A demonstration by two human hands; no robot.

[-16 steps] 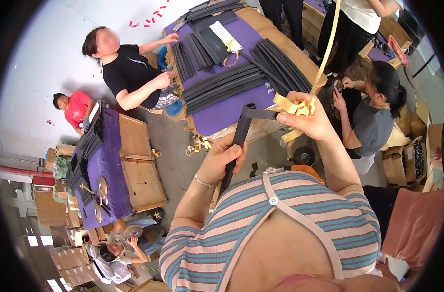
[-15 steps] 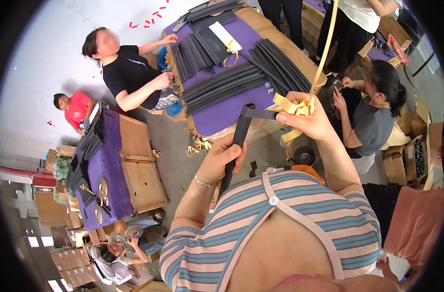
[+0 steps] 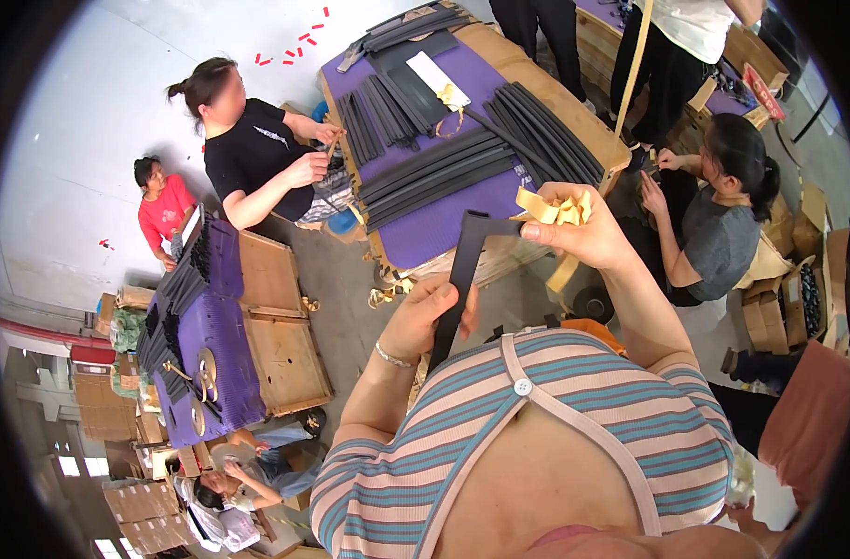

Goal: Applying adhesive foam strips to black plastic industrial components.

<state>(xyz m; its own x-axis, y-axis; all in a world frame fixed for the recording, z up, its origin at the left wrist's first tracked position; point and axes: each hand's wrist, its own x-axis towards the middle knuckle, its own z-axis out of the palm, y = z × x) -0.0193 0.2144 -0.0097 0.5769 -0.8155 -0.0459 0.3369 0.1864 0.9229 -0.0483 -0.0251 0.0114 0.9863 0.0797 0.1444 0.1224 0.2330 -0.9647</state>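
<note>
Far left, got a side desk (image 3: 227, 309) with dark strips (image 3: 176, 291) heaped along its left edge, likely to suit reach from that side; see a person in red (image 3: 166, 222) by its far left corner. Next, see a person in black (image 3: 268, 154) at the left edge of the main desk (image 3: 425, 240). Near that edge, got short strips (image 3: 394, 104) side by side; along the near edge, long strips (image 3: 434, 182) laid parallel. Looks sorted by length for easy picking. In front of the near edge, held in the air, got the left hand (image 3: 430, 319) with grip closed round the black strip (image 3: 464, 261), thumb over the front, probably to steady it below the top end. Tilted, top leaning right; can't see the lower end. From the top, see a dark flap (image 3: 505, 227) running right; can't tell if one piece with the strip. At its far end, got the right hand (image 3: 583, 233) pinching, thumb on top, likely to hold the flap out straight. Bunched in the same grip: yellow tape (image 3: 563, 211), presumably gathered there to stay off the strip.
</note>
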